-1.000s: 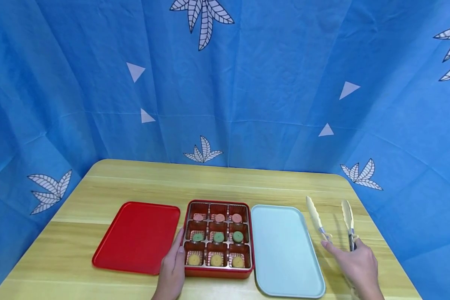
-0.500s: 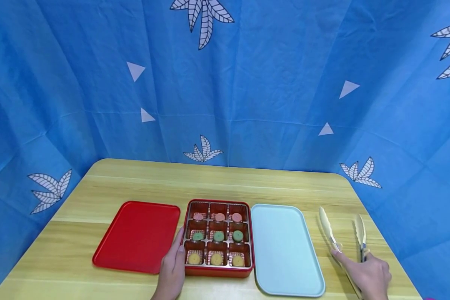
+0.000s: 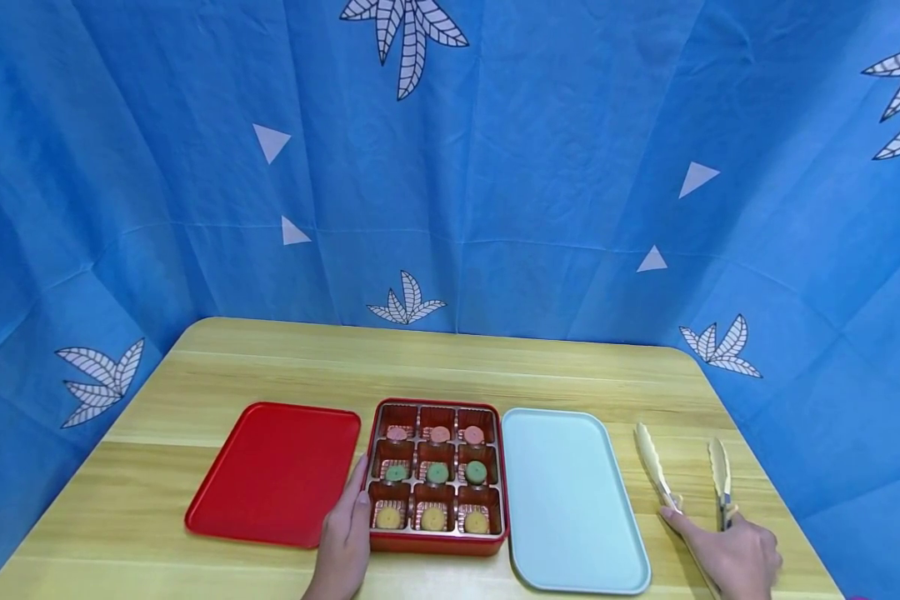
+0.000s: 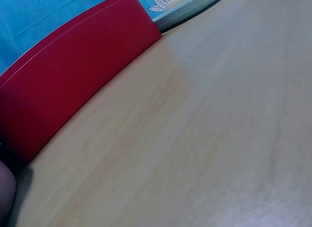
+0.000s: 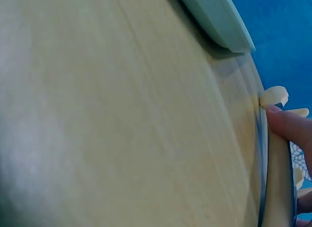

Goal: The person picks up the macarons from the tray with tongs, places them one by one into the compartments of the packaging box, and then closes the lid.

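A red box (image 3: 438,543) with a compartmented tray stands mid-table, holding pink, green and yellow round cakes (image 3: 437,473) in rows. My left hand (image 3: 345,537) rests along the box's left side, fingers stretched out, thumb near the rim. The left wrist view shows the box's red wall (image 4: 78,66) and only a sliver of hand. At the right, my right hand (image 3: 737,554) holds a pair of tongs (image 3: 651,458), whose cream-tipped arms are spread wide. In the right wrist view the thumb (image 5: 287,123) lies on one tong arm (image 5: 279,183); the other fingers are partly cut off.
To the left of the box lies a flat red tray (image 3: 277,475). A pale blue tray (image 3: 573,500) lies between the box and the tongs. Behind the wooden table (image 3: 420,350) hangs a blue patterned curtain (image 3: 540,150).
My right hand and the tongs have moved right and toward the near edge, then shifted only slightly in the last half second. The left hand, box and trays have stayed put.
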Demonstrator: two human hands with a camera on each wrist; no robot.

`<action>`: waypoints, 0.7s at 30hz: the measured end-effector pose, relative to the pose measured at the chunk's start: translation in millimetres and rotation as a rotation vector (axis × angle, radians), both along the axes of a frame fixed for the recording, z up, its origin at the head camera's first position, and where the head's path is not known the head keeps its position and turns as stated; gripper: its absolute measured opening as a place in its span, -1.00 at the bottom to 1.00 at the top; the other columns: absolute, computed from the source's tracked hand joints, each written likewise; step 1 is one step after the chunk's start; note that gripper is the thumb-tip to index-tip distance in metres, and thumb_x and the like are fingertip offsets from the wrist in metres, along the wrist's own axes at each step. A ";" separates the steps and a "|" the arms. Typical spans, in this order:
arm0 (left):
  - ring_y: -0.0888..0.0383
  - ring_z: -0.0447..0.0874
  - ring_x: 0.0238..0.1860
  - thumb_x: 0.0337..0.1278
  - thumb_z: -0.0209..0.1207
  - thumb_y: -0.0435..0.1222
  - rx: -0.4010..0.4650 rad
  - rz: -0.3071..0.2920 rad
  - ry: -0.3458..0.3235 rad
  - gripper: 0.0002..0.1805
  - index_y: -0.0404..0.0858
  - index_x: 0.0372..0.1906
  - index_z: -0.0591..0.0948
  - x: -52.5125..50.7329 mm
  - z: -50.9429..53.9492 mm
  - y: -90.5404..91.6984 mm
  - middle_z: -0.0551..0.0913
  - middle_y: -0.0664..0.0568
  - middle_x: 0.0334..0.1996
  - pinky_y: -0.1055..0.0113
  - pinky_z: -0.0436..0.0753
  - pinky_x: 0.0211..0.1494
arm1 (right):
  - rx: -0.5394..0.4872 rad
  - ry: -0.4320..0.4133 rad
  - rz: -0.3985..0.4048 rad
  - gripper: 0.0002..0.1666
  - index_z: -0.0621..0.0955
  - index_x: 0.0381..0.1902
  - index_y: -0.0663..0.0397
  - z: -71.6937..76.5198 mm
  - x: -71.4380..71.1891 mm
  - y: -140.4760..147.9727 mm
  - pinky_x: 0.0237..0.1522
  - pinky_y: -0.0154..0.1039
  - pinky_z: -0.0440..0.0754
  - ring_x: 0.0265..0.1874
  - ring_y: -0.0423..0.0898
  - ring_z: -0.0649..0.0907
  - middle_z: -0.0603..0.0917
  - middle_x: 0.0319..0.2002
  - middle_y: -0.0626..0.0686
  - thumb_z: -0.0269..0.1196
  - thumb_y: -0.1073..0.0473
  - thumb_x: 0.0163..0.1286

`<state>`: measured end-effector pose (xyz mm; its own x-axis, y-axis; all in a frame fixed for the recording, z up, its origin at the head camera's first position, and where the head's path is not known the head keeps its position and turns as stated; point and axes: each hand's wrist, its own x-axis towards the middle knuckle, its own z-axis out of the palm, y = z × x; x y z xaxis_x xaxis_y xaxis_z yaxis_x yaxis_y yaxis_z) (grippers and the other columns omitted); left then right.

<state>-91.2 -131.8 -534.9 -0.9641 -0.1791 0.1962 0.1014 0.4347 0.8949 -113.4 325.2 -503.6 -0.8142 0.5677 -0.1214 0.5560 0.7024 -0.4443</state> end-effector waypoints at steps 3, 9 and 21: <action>0.08 0.21 0.35 0.48 -0.25 -0.29 0.004 -0.007 0.009 -0.50 -0.19 0.45 0.17 -0.3 0.4 -0.1 0.32 -0.02 0.35 0.10 0.28 0.31 | -0.036 -0.050 -0.027 0.24 0.29 -0.15 0.50 2.8 0.0 -1.5 -0.09 0.31 0.22 -0.05 0.45 0.19 0.19 -0.02 0.59 0.28 -0.60 -0.22; -0.01 0.26 0.33 0.47 -0.20 -0.22 0.044 0.007 -0.108 -0.49 -0.11 0.45 0.16 -1.1 8.4 -0.7 0.34 -0.09 0.34 0.02 0.36 0.31 | -0.132 0.066 -0.066 0.34 -0.01 0.40 0.37 19.9 -5.4 -12.9 0.00 0.46 0.03 0.13 0.56 0.01 -0.07 0.25 0.56 0.13 -0.54 0.06; -0.09 0.29 0.34 0.38 -0.08 -0.36 0.121 0.049 -0.034 -0.49 -0.28 0.39 0.25 -28.4 57.5 -40.8 0.34 -0.22 0.32 0.35 0.37 0.28 | -0.765 0.306 0.220 -0.22 0.11 0.42 0.30 72.5 -37.8 -110.0 0.17 -0.20 0.48 0.16 -0.06 0.44 0.30 0.31 0.30 0.09 0.01 0.43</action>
<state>-119.6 -172.6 -477.4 -0.9595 -0.2460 0.1376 0.0514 0.3273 0.9435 -151.3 215.1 -431.0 -0.9559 0.2439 -0.1639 0.2203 0.2259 -0.9489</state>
